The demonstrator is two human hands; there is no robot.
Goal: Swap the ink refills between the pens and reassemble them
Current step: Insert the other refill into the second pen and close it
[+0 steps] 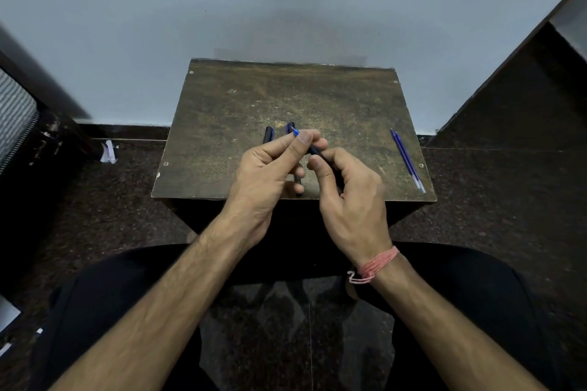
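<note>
Two bare forearms reach forward over dark-trousered knees, and the right wrist wears a pink thread band (378,265). The left hand (270,168) and the right hand (351,194) meet above the near edge of a small worn wooden surface (317,98).

Between them is one dark pen barrel (315,151). The right hand holds it with thumb and fingers (330,155) curled round its lower part. The left thumb and forefinger pinch its upper end, where a blue tip (295,132) pokes out past the thumbnail; I cannot tell whether that tip is a refill or a nose piece.

Two more dark pen pieces lie on the surface just beyond and partly under the left hand: one (268,135) to the left, another (290,127) just beside it, with blue trim at its far end. How far each runs under the hand is hidden.

Well apart, near the right edge of the surface, two thin blue ink refills (408,160) lie side by side, touching or nearly so, angled toward the near right corner.
</note>
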